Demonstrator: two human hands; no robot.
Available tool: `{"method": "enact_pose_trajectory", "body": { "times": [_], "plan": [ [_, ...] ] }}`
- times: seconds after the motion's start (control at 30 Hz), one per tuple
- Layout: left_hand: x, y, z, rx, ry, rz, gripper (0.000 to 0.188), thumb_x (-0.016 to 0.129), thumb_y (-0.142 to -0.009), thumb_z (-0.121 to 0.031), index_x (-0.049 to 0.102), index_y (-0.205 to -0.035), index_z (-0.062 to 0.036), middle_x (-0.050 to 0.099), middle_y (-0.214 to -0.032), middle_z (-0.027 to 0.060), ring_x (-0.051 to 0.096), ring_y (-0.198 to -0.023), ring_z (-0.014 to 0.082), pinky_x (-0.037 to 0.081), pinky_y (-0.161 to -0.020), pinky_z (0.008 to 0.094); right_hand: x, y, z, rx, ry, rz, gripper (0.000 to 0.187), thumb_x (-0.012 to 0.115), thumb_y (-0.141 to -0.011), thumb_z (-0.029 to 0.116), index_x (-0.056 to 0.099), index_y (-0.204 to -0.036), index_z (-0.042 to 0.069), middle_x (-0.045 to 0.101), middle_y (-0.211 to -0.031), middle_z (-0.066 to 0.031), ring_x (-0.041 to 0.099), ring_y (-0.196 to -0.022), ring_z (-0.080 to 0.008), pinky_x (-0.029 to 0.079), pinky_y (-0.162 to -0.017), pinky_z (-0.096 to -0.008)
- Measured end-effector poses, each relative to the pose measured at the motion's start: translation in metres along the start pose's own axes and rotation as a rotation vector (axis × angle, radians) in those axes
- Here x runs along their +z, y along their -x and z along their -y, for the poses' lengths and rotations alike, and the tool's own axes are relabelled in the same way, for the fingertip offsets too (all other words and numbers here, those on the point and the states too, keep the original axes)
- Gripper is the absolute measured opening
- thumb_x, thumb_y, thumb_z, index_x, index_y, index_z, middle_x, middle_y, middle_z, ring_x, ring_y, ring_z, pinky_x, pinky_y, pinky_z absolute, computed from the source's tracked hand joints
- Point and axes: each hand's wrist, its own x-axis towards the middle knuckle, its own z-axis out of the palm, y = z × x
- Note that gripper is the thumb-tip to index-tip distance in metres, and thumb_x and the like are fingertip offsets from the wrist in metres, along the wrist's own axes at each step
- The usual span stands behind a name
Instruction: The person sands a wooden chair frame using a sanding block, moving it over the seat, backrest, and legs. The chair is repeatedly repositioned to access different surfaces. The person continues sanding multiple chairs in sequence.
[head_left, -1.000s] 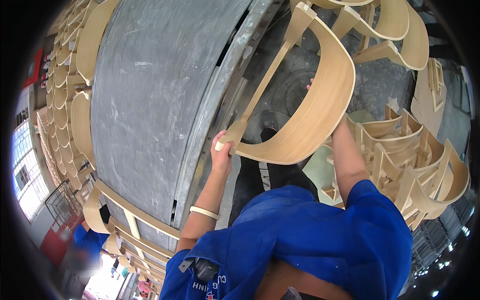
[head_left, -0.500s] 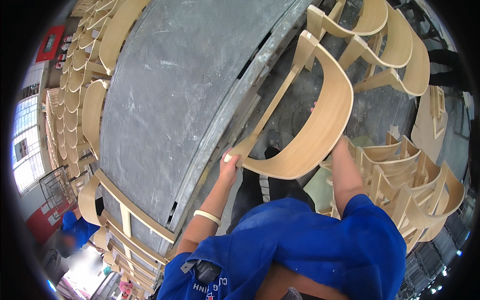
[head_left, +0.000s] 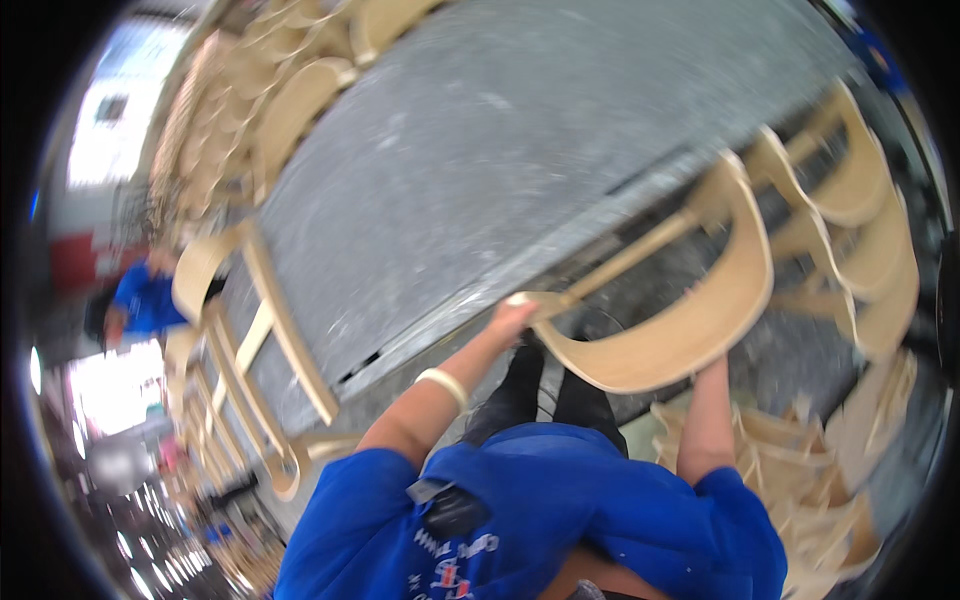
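A pale bent-wood chair backrest frame (head_left: pixel 665 345), with a wide curved panel and a straight rail across its opening, is held tilted in front of my body. My left hand (head_left: pixel 513 320) is closed round its near-left corner, where rail and curve meet. At the outer side of the curved panel is my right hand (head_left: pixel 709 370), mostly hidden behind the wood. Only its wrist shows plainly, with a trace of fingertips inside the opening.
A large grey table (head_left: pixel 480 140) lies ahead and left. Similar frames stand stacked at the right (head_left: pixel 860 230), lower right (head_left: pixel 790 470), far left (head_left: pixel 290 110) and near left (head_left: pixel 240 330). A co-worker in blue (head_left: pixel 145 295) is beyond the table's left end.
My view has turned, so the table and stacks appear swung round clockwise. The backrest frame, still in both my hands, now sits lower and further right in the picture, with its rail lying flatter.
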Motion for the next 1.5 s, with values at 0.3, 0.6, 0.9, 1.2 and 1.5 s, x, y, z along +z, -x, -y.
{"method": "enact_pose_trajectory", "body": {
  "times": [0.3, 0.6, 0.9, 1.2, 1.5],
  "plan": [
    [0.010, 0.015, -0.010, 0.198, -0.602, -0.027, 0.084, 0.066, -0.076, -0.066, 0.060, -0.119, 0.0059, 0.062, -0.119, 0.0241, 0.060, -0.111, 0.0329, 0.045, -0.098, 0.0388, -0.027, 0.031, 0.083, 0.114, 0.171, -0.684, 0.052, 0.043, -0.097, 0.030, 0.038, -0.143, 0.005, 0.046, -0.142, -0.0123, 0.045, -0.129, -0.0334, 0.037, -0.108, -0.0487],
    [-0.132, 0.123, 0.014, 0.334, -0.761, -0.210, 0.070, 0.067, -0.080, -0.055, 0.061, -0.120, 0.0014, 0.066, -0.112, 0.0215, 0.064, -0.105, 0.0344, 0.049, -0.094, 0.0398, 0.035, 0.041, 0.224, -0.097, 0.436, -0.580, 0.058, 0.051, -0.097, 0.039, 0.039, -0.141, 0.003, 0.049, -0.139, -0.0138, 0.050, -0.124, -0.0312, 0.041, -0.104, -0.0469],
    [-0.436, 0.159, 0.036, 0.469, 0.271, -0.858, 0.037, 0.069, -0.086, -0.032, 0.067, -0.104, 0.0008, 0.071, -0.095, 0.0125, 0.068, -0.088, 0.0236, 0.053, -0.076, 0.0365, 0.258, 0.011, 0.049, 0.040, 0.600, -0.070, 0.055, 0.063, -0.092, 0.023, 0.041, -0.139, 0.003, 0.053, -0.133, -0.0135, 0.054, -0.120, -0.0304, 0.046, -0.099, -0.0479],
    [-0.641, 0.133, 0.027, 0.542, 1.202, -0.761, 0.079, 0.058, -0.093, -0.037, 0.018, -0.146, 0.0050, 0.042, -0.140, 0.0259, 0.047, -0.125, 0.0349, 0.041, -0.101, 0.0386, 0.394, 0.064, -0.125, 0.329, 0.884, 0.120, 0.045, 0.062, -0.090, 0.010, 0.046, -0.132, 0.004, 0.058, -0.127, -0.0118, 0.057, -0.116, -0.0306, 0.050, -0.095, -0.0474],
    [-0.713, 0.060, 0.037, 0.674, 1.628, -0.632, 0.070, 0.057, -0.093, -0.040, 0.028, -0.146, -0.0046, 0.028, -0.149, 0.0203, 0.034, -0.136, 0.0333, 0.026, -0.114, 0.0471, 0.409, 0.111, -0.137, 0.378, 0.974, -0.077, 0.042, 0.061, -0.090, 0.008, 0.047, -0.130, 0.003, 0.060, -0.122, -0.0136, 0.061, -0.110, -0.0318, 0.053, -0.090, -0.0484]
  ]
}}
